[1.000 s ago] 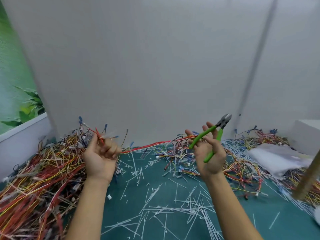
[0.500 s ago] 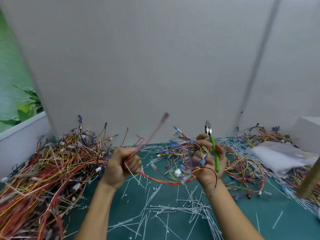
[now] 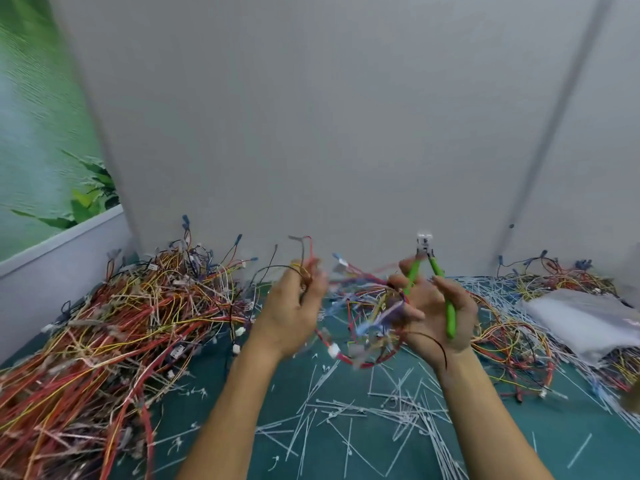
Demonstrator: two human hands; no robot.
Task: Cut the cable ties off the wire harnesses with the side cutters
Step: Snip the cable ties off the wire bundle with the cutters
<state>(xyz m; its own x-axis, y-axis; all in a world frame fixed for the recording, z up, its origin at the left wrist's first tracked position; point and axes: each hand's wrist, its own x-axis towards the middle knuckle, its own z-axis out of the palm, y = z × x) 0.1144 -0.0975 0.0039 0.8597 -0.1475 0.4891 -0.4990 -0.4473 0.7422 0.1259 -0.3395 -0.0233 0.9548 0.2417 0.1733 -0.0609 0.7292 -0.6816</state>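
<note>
1. Cut cable ties (image 3: 346, 420), thin and white, lie criss-crossed on the near middle of the teal mat (image 3: 554, 445).
2. 2 bare forearms rise from the mat's near edge and lean in toward its middle.
3. The left hand (image 3: 291, 313) is raised above the mat's middle with its back to the camera. Its fingers are curled upward and pinch red and grey wire ends. The hand is motion-blurred.
4. The wire harness (image 3: 370, 317) hangs as a tangle between the 2 hands above the mat's middle. A red loop and a white connector sag toward the mat. Any print on the connectors is too blurred to read.
5. The right hand (image 3: 440, 317) is raised just right of the mat's middle with its palm facing the camera, and it grips the side cutters (image 3: 424, 251). The green handles are spread in a V: 1 runs down across the palm and the other passes between the fingers. The steel head points straight up above the fingertips. The lower fingers touch the harness tangle, and a thin dark wire drapes over the wrist.
6. A deep pile of wires (image 3: 121, 323), red, yellow and orange, covers the mat's left side.
7. A flatter heap of wires (image 3: 512, 327) mixed with white ties covers the mat's far right, with a grey plastic bag (image 3: 581, 317) lying on it.
8. Pale wall panels (image 3: 329, 133) stand along the mat's far edge, and a green leaf picture (image 3: 86, 199) shows beyond its far left corner.
</note>
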